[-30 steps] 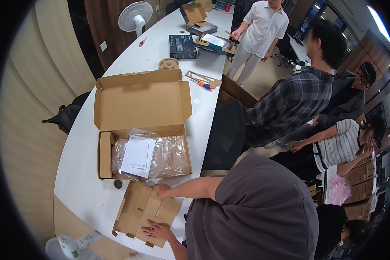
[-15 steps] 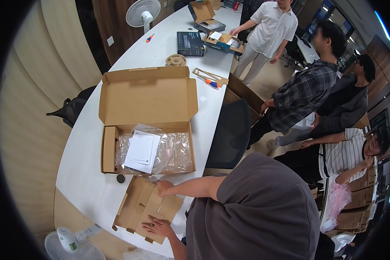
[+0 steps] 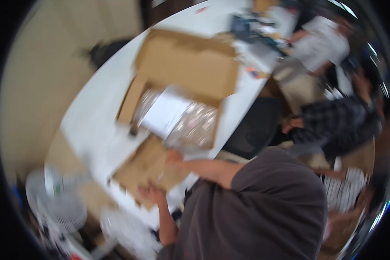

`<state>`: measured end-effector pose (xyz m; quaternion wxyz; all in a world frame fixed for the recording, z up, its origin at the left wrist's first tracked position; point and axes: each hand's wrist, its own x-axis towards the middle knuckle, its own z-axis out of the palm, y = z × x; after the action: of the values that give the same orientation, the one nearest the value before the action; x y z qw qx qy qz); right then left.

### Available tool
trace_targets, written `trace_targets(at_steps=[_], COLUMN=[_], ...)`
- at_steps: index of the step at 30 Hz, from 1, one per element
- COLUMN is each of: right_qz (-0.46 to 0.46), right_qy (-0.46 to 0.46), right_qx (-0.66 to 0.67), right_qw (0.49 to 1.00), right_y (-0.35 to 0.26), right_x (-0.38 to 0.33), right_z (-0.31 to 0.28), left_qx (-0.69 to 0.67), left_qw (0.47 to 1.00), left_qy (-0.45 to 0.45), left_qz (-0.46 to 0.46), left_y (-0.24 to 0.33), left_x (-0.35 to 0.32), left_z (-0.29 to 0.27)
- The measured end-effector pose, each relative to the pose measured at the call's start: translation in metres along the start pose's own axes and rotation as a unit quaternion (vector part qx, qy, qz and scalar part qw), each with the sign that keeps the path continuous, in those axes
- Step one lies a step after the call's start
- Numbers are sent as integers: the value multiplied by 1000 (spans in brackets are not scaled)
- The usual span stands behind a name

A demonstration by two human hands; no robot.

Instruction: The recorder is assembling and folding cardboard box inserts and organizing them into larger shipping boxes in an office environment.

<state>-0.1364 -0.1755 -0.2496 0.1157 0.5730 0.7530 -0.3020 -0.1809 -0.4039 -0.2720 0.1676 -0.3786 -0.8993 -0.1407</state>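
Note:
A flat, creased piece of brown cardboard (image 3: 144, 167) lies on the white table in front of me. My left hand (image 3: 151, 193) rests on its lower edge with the fingers spread. At the cardboard's right side is my right hand (image 3: 174, 158), touching it; motion blur smears those fingers. Just beyond stands an open cardboard box (image 3: 186, 65) with its lid raised. Inside the box are white paper sheets (image 3: 165, 112) and clear plastic wrapping (image 3: 196, 123).
A white fan (image 3: 56, 199) stands at the lower left beside clear plastic bags (image 3: 128, 232). A dark chair (image 3: 253, 128) is at the table's right edge. Several people stand on the right, one in a white shirt (image 3: 320, 43). Dark boxes (image 3: 251, 32) sit on the far table.
The whole view has swung and blurred, so the box and table appear further right and higher. Both hands stay at the cardboard.

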Motion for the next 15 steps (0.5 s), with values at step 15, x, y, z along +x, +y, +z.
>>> trace_targets(at_steps=[15], right_qz=[-108], right_qy=[-118], right_qx=[-68], right_qw=[985], right_y=[11], right_x=[24], right_z=[-80], left_qx=[-59], left_qw=[981], left_qy=[-123], left_qz=[-138], left_y=[25], left_x=[38], left_z=[-21])
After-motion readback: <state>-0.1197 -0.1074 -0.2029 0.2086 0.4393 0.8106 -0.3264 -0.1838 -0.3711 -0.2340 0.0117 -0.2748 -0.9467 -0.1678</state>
